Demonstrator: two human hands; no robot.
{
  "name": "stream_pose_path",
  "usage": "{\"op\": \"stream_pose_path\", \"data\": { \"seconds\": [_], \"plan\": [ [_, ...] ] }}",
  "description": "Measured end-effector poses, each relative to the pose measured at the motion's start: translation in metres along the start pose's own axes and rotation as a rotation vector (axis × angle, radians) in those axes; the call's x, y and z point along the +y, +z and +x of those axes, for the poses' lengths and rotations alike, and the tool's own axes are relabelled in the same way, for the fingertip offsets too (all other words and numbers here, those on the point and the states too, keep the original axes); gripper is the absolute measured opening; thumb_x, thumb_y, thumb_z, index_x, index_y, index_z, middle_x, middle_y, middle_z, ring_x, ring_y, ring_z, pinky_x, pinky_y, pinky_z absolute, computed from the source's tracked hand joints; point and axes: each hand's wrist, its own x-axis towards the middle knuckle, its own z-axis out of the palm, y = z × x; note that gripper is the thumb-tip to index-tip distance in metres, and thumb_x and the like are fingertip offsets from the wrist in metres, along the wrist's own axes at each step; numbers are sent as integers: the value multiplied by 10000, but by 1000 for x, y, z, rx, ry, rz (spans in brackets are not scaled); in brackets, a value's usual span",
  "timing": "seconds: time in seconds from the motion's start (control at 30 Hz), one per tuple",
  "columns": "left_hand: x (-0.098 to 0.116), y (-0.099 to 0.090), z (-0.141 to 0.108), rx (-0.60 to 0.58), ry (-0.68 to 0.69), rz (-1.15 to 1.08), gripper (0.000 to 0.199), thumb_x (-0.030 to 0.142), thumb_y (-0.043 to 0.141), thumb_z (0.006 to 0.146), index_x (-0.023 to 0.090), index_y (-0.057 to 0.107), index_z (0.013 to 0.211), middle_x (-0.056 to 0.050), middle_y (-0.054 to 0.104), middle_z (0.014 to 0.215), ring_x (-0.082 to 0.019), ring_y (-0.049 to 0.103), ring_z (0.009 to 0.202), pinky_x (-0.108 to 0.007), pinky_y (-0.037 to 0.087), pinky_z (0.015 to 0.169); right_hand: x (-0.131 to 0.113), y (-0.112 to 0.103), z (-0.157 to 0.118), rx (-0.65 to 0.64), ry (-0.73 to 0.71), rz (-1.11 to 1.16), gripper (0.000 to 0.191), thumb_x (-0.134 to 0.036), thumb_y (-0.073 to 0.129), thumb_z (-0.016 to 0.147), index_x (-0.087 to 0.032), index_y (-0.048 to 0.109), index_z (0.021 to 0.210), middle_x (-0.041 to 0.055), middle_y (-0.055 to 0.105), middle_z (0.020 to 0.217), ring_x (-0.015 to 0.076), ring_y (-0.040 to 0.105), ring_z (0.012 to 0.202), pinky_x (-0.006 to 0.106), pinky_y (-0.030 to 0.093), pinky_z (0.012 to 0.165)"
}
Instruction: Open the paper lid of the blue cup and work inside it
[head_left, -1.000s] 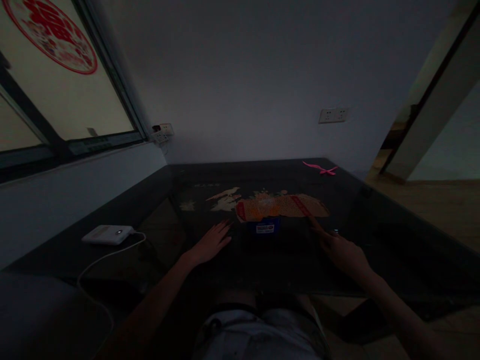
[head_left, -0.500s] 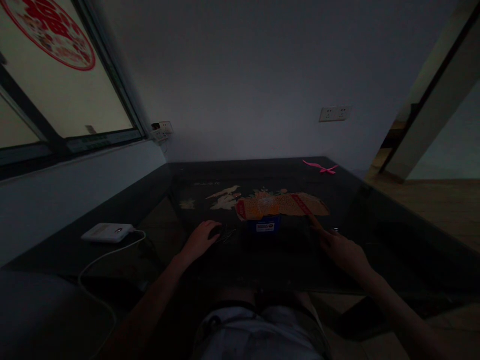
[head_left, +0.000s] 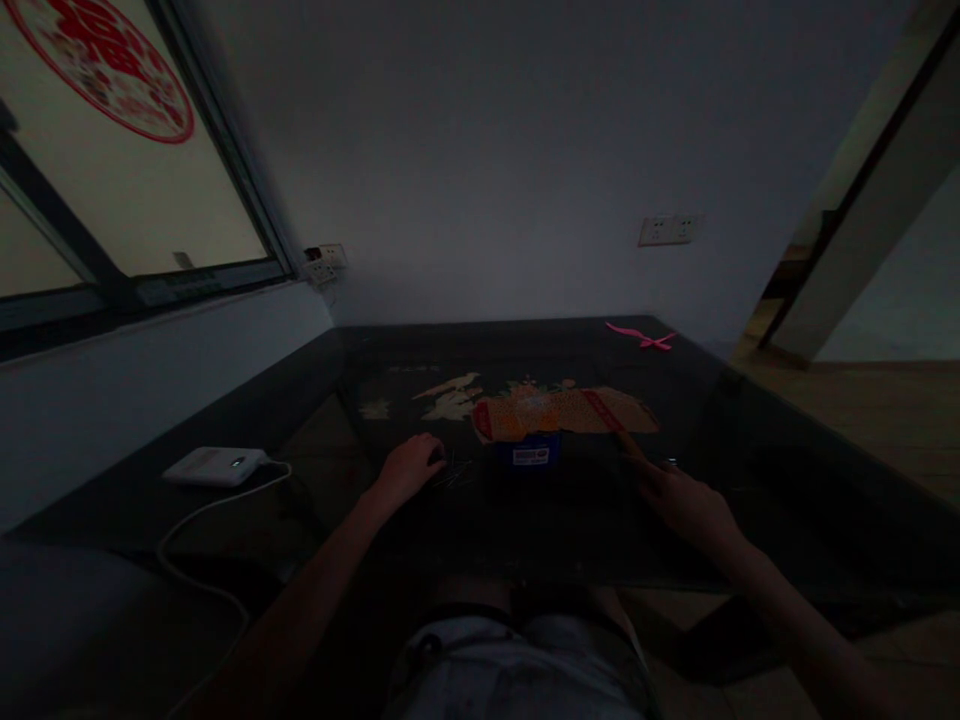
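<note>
The scene is very dark. My left hand (head_left: 409, 470) rests on the black table with its fingers bent and a gap between thumb and fingers. Its fingertips are beside several thin metal pins (head_left: 456, 472), perhaps nails. My right hand (head_left: 686, 505) is closed around a narrow brown stick-like thing (head_left: 632, 447), whose far tip reaches the edge of a torn cardboard strip (head_left: 570, 410). That strip has red bands and lies across a blue box (head_left: 531, 455) with a white label. A small shiny thing (head_left: 672, 461) shows just behind my right hand.
A white power bank (head_left: 214, 465) with a white cable (head_left: 199, 515) lies at the left of the black table (head_left: 480, 340). A pink ribbon (head_left: 645, 338) lies at the far right. Bird and flower pictures (head_left: 450, 400) decorate the tabletop. Wall sockets (head_left: 667, 230) are behind.
My left hand has shifted very slightly up and right by the pins. My right hand, the cardboard and the blue box look nearly the same.
</note>
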Motion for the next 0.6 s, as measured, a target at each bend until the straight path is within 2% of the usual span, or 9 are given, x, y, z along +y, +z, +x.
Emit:
{"op": "stream_pose_path", "data": {
  "seconds": [0.13,0.3,0.5,0.6],
  "plan": [
    [4,-3,7,-55,-63,119,148,197,478,826,182,621,861,-83,644,922,-213,612,873,-291,455,728,1,0,0,-4,-13,-3,457,-408,285,928,-315,443,1347,125,626,1120,280,676,808,364,497,600],
    [0,-5,9,-76,-131,157,136,167,485,799,159,620,797,-125,653,874,-248,633,834,-313,454,691,1,-1,0,-3,-13,-3,459,-396,295,924,-314,430,1355,120,637,1080,289,675,810,366,492,595],
    [-10,-11,7,-72,-179,110,148,167,530,760,188,610,883,-79,676,884,-206,644,771,-262,441,626,1,-1,1,-4,-19,3,459,-399,297,925,-315,426,1357,118,622,1112,285,671,832,368,493,614],
    [-16,-13,9,-12,-168,54,194,173,523,766,207,609,937,-51,680,913,-185,637,803,-242,437,633,1,-1,1,-16,-26,8,460,-383,297,925,-300,427,1359,117,637,1086,292,669,835,377,494,616]
  ]
}}
